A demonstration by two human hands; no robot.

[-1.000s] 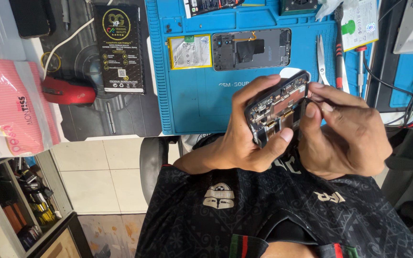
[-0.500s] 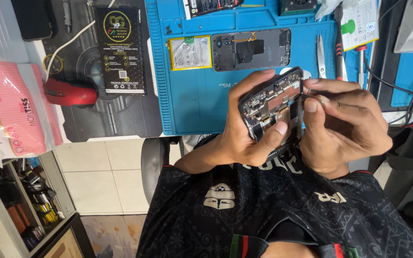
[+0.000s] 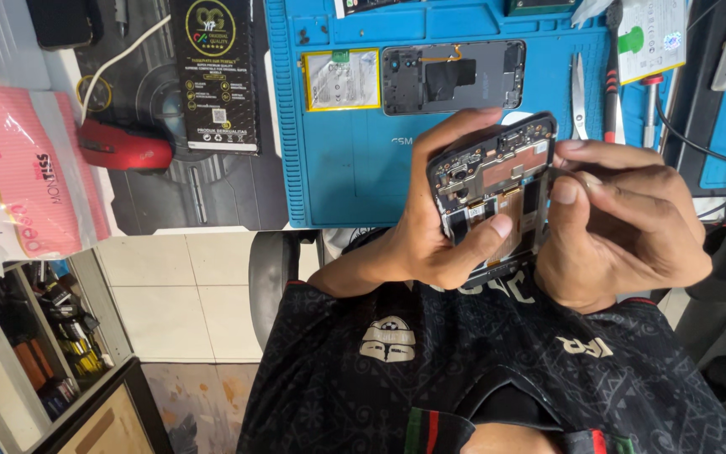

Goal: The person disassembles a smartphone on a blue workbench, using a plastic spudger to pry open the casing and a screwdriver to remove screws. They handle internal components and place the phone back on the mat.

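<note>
Opened phone point(image 3: 493, 189) tilted upright since; both hands point(image 3: 439, 227) clamp it. Black label card point(image 3: 214, 76) top-left, pink pkg point(image 3: 31, 172) left.

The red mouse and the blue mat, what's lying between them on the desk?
In the head view, a black printed card lies between the red mouse and the blue mat, resting on the dark desk pad.

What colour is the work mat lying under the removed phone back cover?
Blue; the work mat shows best in the head view.
</note>
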